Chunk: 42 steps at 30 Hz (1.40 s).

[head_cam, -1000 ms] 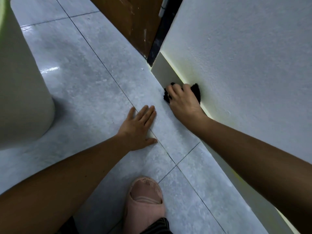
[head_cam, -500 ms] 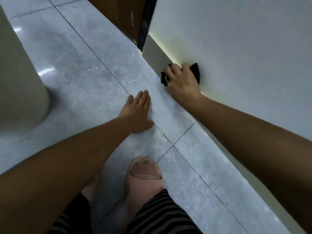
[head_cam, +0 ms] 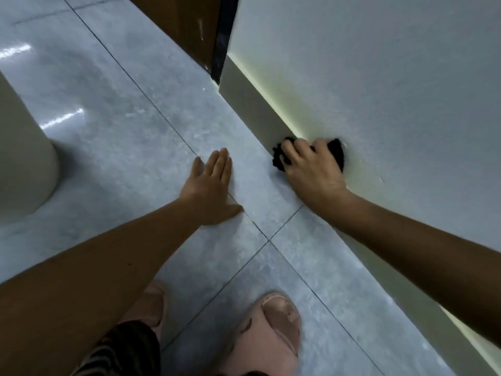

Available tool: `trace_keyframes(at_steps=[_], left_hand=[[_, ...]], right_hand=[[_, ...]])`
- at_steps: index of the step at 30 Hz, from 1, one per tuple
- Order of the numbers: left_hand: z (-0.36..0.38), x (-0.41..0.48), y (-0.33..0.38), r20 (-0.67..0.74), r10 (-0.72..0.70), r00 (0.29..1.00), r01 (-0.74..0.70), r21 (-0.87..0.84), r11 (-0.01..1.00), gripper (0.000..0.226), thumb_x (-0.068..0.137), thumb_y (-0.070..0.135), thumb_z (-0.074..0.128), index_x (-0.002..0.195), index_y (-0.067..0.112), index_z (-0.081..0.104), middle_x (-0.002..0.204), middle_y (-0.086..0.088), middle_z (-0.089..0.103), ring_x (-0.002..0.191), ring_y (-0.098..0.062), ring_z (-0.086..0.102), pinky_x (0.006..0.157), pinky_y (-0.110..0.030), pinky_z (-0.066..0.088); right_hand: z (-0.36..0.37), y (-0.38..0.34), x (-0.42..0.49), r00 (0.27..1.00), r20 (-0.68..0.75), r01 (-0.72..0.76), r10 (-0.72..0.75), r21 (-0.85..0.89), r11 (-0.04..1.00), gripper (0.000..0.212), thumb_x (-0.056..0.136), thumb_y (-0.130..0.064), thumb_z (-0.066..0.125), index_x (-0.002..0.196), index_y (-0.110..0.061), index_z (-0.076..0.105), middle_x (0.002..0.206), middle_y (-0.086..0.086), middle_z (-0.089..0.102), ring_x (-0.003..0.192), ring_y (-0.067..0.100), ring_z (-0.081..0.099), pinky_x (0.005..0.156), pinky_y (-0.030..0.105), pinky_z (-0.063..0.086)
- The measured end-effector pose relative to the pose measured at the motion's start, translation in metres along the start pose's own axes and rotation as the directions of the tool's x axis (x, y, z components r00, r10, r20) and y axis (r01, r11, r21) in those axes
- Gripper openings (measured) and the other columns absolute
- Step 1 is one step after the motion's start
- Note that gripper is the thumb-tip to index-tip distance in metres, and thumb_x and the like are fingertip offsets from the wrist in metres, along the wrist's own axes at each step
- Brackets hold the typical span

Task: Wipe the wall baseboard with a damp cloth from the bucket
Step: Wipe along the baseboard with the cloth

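A pale baseboard (head_cam: 252, 104) runs along the foot of the white wall (head_cam: 379, 77) from the door frame toward me. My right hand (head_cam: 309, 172) presses a black cloth (head_cam: 337, 153) against the baseboard; the cloth shows on both sides of my fingers, and most of it is hidden under the hand. My left hand (head_cam: 214, 185) lies flat on the grey floor tile with fingers together, holding nothing. The large pale rounded object (head_cam: 24, 164) at the left edge may be the bucket; I cannot tell.
Grey floor tiles (head_cam: 122, 126) with dark grout lines stretch ahead. A brown door (head_cam: 184, 25) and its dark frame (head_cam: 225, 36) stand at the baseboard's far end. Two pink slippers (head_cam: 271, 335) and a striped trouser leg (head_cam: 124, 348) are at the bottom.
My right hand and the cloth have slid along the baseboard toward me, away from the door frame. The view has shifted, and both slippers now show. My left hand stays flat on the floor.
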State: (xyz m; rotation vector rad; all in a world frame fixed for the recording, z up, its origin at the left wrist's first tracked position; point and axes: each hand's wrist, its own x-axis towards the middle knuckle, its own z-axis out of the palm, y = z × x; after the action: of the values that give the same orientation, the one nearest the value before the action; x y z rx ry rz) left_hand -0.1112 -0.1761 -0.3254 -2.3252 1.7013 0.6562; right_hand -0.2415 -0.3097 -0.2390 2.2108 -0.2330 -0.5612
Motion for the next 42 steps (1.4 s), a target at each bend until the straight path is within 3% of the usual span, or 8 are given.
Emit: trace_keyframes(at_steps=[6,9,12,17,27,34,38,42], left_hand=[[0.013,-0.003,0.028,-0.144,-0.158,0.977,0.131,-0.179,0.975,0.086,0.093,0.057,0.024,0.149,0.003,-0.013,0.157,-0.016,-0.019,0.146,-0.027,-0.017,0.118,-0.044,-0.006],[0.021,-0.005,0.039,-0.229,-0.036,0.973,-0.002,-0.163,0.987,0.076,0.097,0.049,0.021,0.149,0.007,-0.013,0.158,-0.013,-0.02,0.146,-0.025,-0.017,0.117,-0.042,-0.01],[0.024,-0.004,0.045,-0.194,0.069,0.979,-0.091,-0.106,0.99,0.076,0.097,0.052,0.018,0.149,0.008,-0.015,0.158,-0.01,-0.021,0.146,-0.023,-0.017,0.117,-0.042,-0.009],[0.022,-0.003,0.052,-0.132,0.033,0.991,-0.042,-0.065,0.997,0.081,0.094,0.058,0.015,0.148,0.007,-0.017,0.158,-0.011,-0.02,0.146,-0.025,-0.017,0.119,-0.045,-0.004],[0.016,-0.003,0.054,-0.081,0.026,0.996,-0.028,-0.019,0.999,0.085,0.093,0.061,0.016,0.148,0.006,-0.018,0.157,-0.012,-0.021,0.146,-0.026,-0.017,0.12,-0.045,0.0],[0.018,-0.005,0.057,-0.112,0.044,0.993,-0.047,-0.025,0.999,0.083,0.094,0.058,0.018,0.148,0.005,-0.017,0.157,-0.013,-0.02,0.145,-0.026,-0.019,0.119,-0.045,-0.007],[0.026,-0.016,0.074,-0.184,0.232,0.955,-0.229,0.038,0.973,0.077,0.095,0.054,0.014,0.149,0.009,-0.016,0.157,-0.01,-0.022,0.145,-0.023,-0.021,0.117,-0.043,-0.012],[0.033,-0.018,0.095,-0.106,0.244,0.964,-0.248,-0.028,0.968,0.081,0.094,0.058,0.018,0.148,0.008,-0.018,0.157,-0.009,-0.024,0.145,-0.023,-0.022,0.117,-0.042,-0.01]], right_hand=[[-0.01,-0.003,0.043,0.997,-0.078,0.018,-0.015,0.044,0.999,0.031,0.095,-0.025,0.044,0.12,-0.019,0.062,0.128,0.004,0.041,0.115,0.025,0.04,0.091,0.037,0.037],[0.004,-0.014,0.03,0.998,-0.049,0.027,-0.025,0.043,0.999,0.032,0.096,-0.025,0.043,0.122,-0.017,0.06,0.129,0.005,0.039,0.116,0.026,0.039,0.091,0.037,0.036],[0.022,-0.021,-0.003,0.996,0.005,0.084,-0.084,0.057,0.995,0.034,0.097,-0.024,0.04,0.125,-0.016,0.058,0.132,0.007,0.035,0.116,0.027,0.037,0.09,0.037,0.035],[0.039,-0.018,-0.06,0.989,0.11,0.099,-0.101,0.017,0.995,0.029,0.093,-0.027,0.048,0.116,-0.021,0.065,0.127,0.005,0.037,0.108,0.026,0.037,0.084,0.037,0.036],[0.009,-0.009,-0.005,0.999,-0.033,0.016,-0.014,0.045,0.999,0.03,0.095,-0.024,0.045,0.118,-0.019,0.063,0.13,0.004,0.04,0.116,0.025,0.04,0.091,0.037,0.037],[0.048,-0.023,-0.066,0.994,0.056,0.086,-0.089,0.052,0.995,0.037,0.097,-0.024,0.04,0.13,-0.018,0.056,0.142,0.007,0.031,0.115,0.026,0.037,0.086,0.037,0.036],[0.068,-0.023,-0.114,0.992,0.104,0.062,-0.07,0.075,0.995,0.032,0.09,-0.024,0.049,0.116,-0.026,0.066,0.136,0.002,0.041,0.107,0.024,0.043,0.079,0.037,0.033],[0.06,-0.014,-0.11,0.998,0.058,-0.037,0.032,0.092,0.995,0.02,0.078,-0.026,0.063,0.094,-0.029,0.073,0.122,-0.002,0.052,0.096,0.022,0.046,0.072,0.037,0.027]])
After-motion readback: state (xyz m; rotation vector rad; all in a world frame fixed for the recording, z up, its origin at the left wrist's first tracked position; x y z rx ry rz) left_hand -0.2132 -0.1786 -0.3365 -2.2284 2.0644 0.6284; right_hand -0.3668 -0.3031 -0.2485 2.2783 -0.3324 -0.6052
